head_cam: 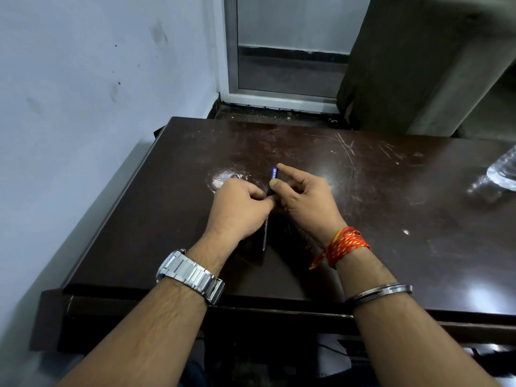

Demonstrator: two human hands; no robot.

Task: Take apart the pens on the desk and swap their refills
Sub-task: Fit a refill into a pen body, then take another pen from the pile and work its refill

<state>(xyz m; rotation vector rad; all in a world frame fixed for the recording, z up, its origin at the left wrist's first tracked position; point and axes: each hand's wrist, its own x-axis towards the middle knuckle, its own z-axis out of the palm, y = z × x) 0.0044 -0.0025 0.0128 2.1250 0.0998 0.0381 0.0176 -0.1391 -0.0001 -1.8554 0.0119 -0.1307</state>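
Both hands meet over the middle of the dark brown desk (391, 247). My right hand (303, 201) pinches the upper part of a blue pen (273, 177) between thumb and fingers, its index finger stretched out past the pen's top end. My left hand (237, 209) is closed around the pen's middle, just below the right thumb. A thin blue pen piece (265, 236) shows below my left hand, running down toward the desk's near edge. I cannot tell whether it is the same pen's lower end or a separate pen lying on the desk.
A clear crinkled plastic wrapper (502, 174) lies at the desk's right edge. A white smudge (223, 177) marks the desktop just beyond my left hand. A grey wall runs along the left; a window frame (279, 99) and dark curtain (405, 65) stand behind the desk.
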